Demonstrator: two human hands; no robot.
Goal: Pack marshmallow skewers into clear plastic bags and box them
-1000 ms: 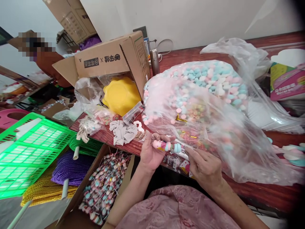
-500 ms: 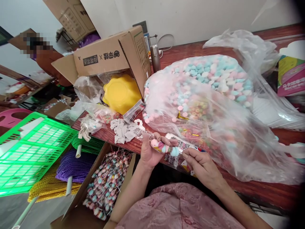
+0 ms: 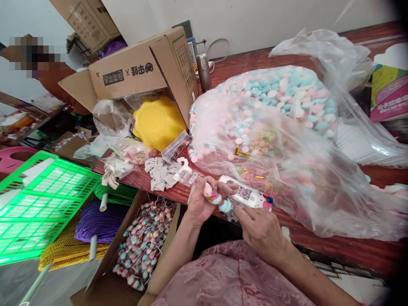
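A marshmallow skewer (image 3: pixel 213 196) in pink, yellow and blue lies across my left hand (image 3: pixel 201 203), whose fingers curl round it. Blue marshmallows form its lower end. Just beyond the left fingers is a clear printed bag (image 3: pixel 185 175). My right hand (image 3: pixel 259 223) is closed at the skewer's blue end, its fingertips against a piece of clear plastic bag (image 3: pixel 230 213); the stick there is hidden. Behind both hands, a white printed packet (image 3: pixel 247 193) lies on the table (image 3: pixel 172 193).
A big clear bag of marshmallows (image 3: pixel 264 93) spreads over the table. To the left are crumpled grey gloves (image 3: pixel 161 172), a yellow scalloped container (image 3: pixel 157 123) in a carton (image 3: pixel 124 70), and a green basket (image 3: pixel 47 204). Below stands a box of finished skewers (image 3: pixel 145 242). A person is far left.
My right hand has turned, knuckles up, and moved slightly down and left against the skewer's blue end. The skewer tilts more steeply. A printed packet below the hands is now mostly out of sight.
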